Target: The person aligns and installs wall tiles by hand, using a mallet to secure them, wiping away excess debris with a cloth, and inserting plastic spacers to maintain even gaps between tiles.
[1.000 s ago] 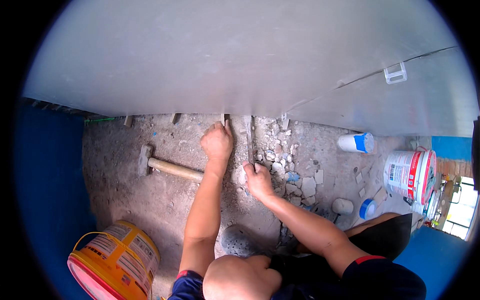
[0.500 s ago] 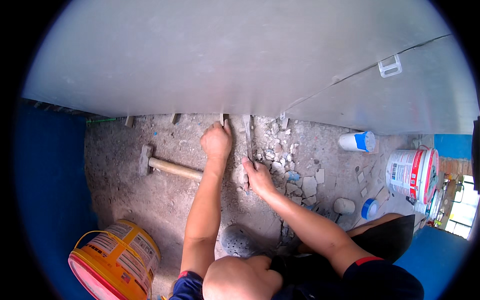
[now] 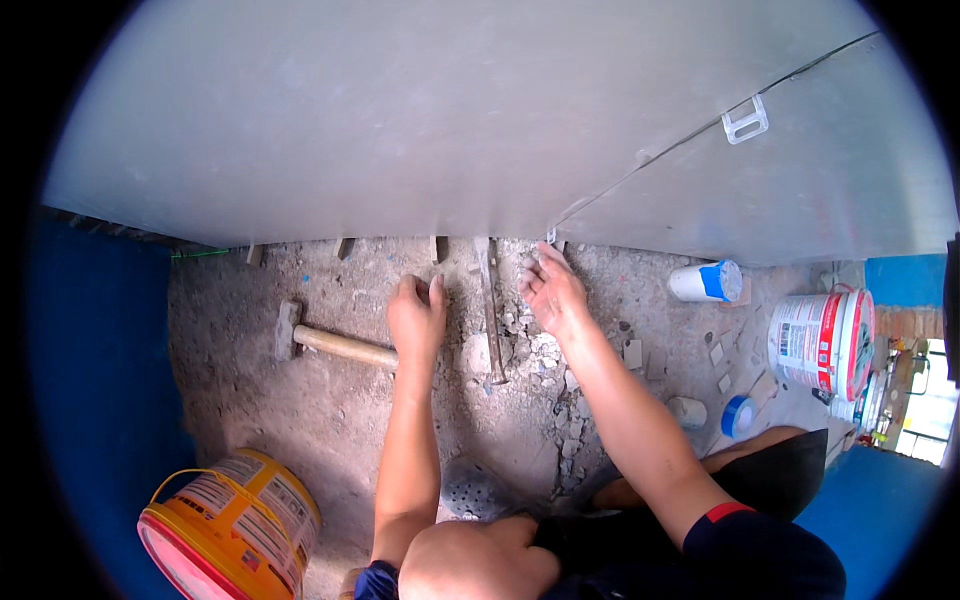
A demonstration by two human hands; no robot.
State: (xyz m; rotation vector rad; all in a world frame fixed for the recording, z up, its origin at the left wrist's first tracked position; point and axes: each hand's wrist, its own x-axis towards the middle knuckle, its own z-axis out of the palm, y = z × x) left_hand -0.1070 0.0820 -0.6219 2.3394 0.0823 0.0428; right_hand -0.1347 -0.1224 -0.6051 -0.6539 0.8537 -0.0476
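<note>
My left hand (image 3: pixel 417 314) hovers over the rough floor with its fingers partly curled, thumb and fingertips apart. Just beyond it a small wedge (image 3: pixel 437 250) stands at the lower edge of a large grey wall panel (image 3: pixel 400 120). My right hand (image 3: pixel 555 292) has its fingers spread, close to a small white clip (image 3: pixel 551 236) at the foot of the panel's seam; I see nothing held in it. Between both hands a metal pry bar (image 3: pixel 492 320) lies free, its far end at the panel's lower edge.
A wooden-handled hammer (image 3: pixel 345 345) lies to the left, and a yellow bucket (image 3: pixel 250 510) stands near left. Broken rubble (image 3: pixel 545 355) spreads by the right forearm. Farther right are a white cylinder (image 3: pixel 695 283), blue tape (image 3: pixel 738 416) and a white-and-red bucket (image 3: pixel 810 340).
My right hand has let go of the pry bar and moved forward and right to the clip. My left hand has drawn back from the wedge at the panel's edge.
</note>
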